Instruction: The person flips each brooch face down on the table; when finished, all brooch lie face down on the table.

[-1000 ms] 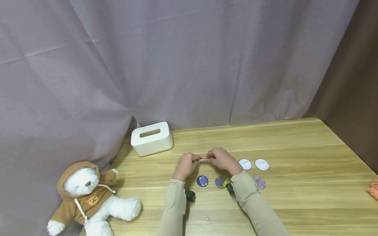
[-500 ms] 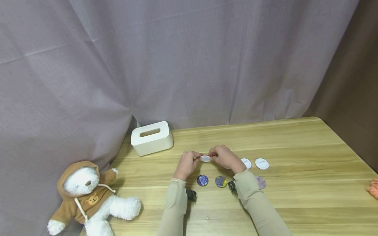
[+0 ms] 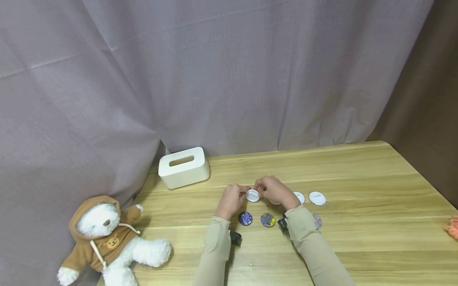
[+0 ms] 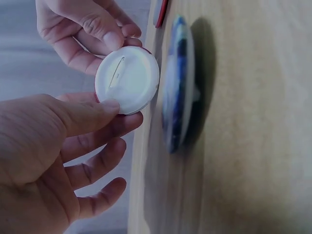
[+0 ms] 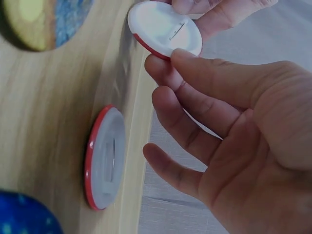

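Grey-mauve fabric curtain (image 3: 229, 79) hangs behind your pale wood-grain table (image 3: 361, 246). White plush bear in a brown hoodie (image 3: 101, 248) is off to the left, well apart from your hands. Your beige right sleeve (image 3: 315, 246) is the obstruction: partly hides the pale purple round badge (image 3: 317, 220). White rounded tissue box (image 3: 184, 171) sits beyond your left hand (image 3: 230, 201), no conflict.

Grip: that hand and your right hand (image 3: 276, 192) each pinch an edge of the white-backed, red-rimmed round badge (image 3: 252, 195), thumb on the back, forefinger under; other fingers stand clear. It's between your hands, back tilted toward you, looks lifted off the table.

Risks, my read: edge-only pinch on a smooth rim, so uneven pull could spin or drop it. Black right wrist strap (image 3: 283, 225) is near the blue-and-yellow painted badge (image 3: 268, 220); a low sweep may drag it. White-backed, red-rimmed spare badge (image 5: 109, 161) lies just beside your right fingers; easy to knock. Thin metal pin (image 4: 117, 71): can't tell if latched; a loose one could prick your thumb.
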Demonstrator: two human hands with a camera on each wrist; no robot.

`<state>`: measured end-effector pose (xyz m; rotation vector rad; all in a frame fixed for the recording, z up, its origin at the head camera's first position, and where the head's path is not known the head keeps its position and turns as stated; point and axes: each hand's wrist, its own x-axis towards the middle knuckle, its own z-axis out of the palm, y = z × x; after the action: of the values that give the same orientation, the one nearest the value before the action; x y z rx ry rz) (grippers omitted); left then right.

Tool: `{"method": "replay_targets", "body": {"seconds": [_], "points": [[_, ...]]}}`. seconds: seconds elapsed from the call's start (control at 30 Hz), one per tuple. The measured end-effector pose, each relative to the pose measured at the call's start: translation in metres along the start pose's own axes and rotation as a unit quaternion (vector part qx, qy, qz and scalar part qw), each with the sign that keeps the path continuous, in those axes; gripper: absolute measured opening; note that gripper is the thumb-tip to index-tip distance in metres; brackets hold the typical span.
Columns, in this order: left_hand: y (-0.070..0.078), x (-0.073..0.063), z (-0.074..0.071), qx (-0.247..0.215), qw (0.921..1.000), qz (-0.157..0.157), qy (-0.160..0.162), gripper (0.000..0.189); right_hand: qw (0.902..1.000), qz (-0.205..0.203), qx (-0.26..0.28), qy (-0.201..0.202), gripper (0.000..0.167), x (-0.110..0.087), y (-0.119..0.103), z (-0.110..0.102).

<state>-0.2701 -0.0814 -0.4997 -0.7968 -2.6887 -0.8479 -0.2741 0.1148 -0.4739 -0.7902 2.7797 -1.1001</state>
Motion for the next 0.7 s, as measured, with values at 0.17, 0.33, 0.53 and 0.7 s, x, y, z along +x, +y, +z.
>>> {"method": "replay_targets", "body": {"seconds": [0.17,0.33,0.53,0.7], "points": [[0.0016,-0.0013,0.0029,0.008,1.0000,0.001,0.000,0.013,0.9985,0.053,-0.002,-0.010,0.019,0.0005,-0.0029,0.0020],[0.0039,0.0000,0.0057,0.028,0.9996,0.008,0.006,0.015,0.9978,0.063,-0.020,-0.005,0.020,0.0019,-0.0060,0.0037],[0.0078,0.0009,0.0051,0.042,0.9985,-0.015,-0.032,0.027,0.9972,0.055,-0.051,0.007,0.027,0.0034,-0.0050,0.0061],[0.0097,0.0003,0.0060,0.049,0.9969,-0.025,-0.056,0.024,0.9962,0.059,-0.065,0.001,0.032,0.0042,-0.0023,0.0093]]}}
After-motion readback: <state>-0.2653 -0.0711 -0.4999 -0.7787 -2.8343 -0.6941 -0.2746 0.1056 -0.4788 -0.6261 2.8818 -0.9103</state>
